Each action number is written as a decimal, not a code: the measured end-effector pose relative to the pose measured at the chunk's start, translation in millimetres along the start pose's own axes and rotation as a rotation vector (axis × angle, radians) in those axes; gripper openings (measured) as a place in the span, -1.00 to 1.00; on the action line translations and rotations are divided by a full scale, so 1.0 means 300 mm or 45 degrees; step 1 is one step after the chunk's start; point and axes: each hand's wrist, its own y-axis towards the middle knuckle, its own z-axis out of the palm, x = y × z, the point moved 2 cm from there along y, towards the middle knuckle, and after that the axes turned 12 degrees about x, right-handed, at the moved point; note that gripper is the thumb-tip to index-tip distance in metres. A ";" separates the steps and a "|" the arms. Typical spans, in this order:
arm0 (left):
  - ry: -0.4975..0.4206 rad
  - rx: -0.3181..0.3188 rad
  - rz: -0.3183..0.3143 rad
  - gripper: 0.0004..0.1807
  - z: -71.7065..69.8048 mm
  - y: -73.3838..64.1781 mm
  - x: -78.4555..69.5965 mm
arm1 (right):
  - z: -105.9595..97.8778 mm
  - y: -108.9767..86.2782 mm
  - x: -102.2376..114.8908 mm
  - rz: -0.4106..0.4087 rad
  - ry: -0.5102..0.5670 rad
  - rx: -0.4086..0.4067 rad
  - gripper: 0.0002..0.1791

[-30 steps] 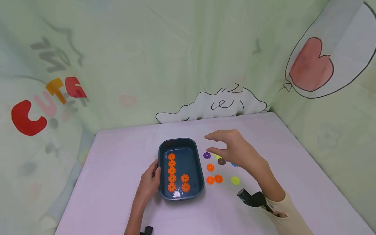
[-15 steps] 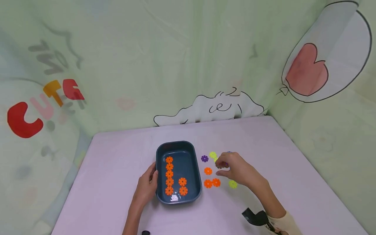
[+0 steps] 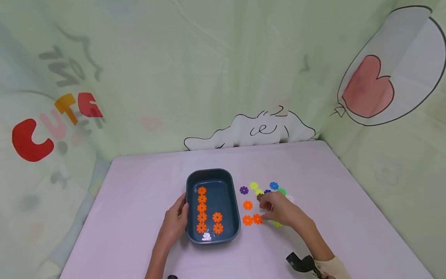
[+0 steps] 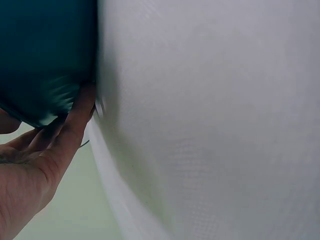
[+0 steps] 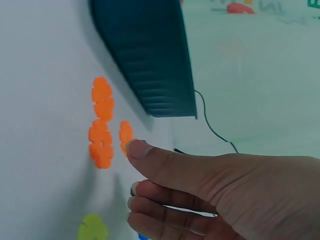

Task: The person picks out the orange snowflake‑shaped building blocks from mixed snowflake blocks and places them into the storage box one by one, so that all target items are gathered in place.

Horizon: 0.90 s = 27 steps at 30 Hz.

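Now, on the bench, the dark-blue tray lies lengthwise away from the person, left hand gripping its left side; the right hand has lowered beside the paired orange notched discs, its grip parted.

Dark blue is shown by the deep, glossy rectangular dish, bright orange by the flat, notched round discs in it. On the pale lilac cloth, similar discs are seen in orange, purple, yellow, brown, blue, green and white. The pale green fabric backdrop is patterned with red, pink and orange block letters and a black-outlined white balloon marked with a red heart.
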 end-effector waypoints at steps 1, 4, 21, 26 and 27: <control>0.002 -0.001 -0.003 -0.43 0.000 0.000 0.000 | 0.009 0.005 -0.007 0.016 0.001 0.005 -0.71; 0.009 -0.002 -0.009 -0.43 0.001 0.000 0.000 | 0.030 0.019 -0.017 0.062 0.004 0.020 -0.68; 0.007 0.002 -0.005 -0.43 -0.002 -0.001 0.000 | 0.054 0.051 0.002 0.029 -0.035 0.118 -0.72; 0.011 0.001 -0.003 -0.43 -0.001 0.001 -0.001 | 0.049 0.055 0.016 0.033 -0.037 0.161 -0.72; 0.010 0.001 -0.002 -0.43 -0.001 0.001 -0.001 | 0.049 0.057 0.020 0.036 -0.037 0.164 -0.72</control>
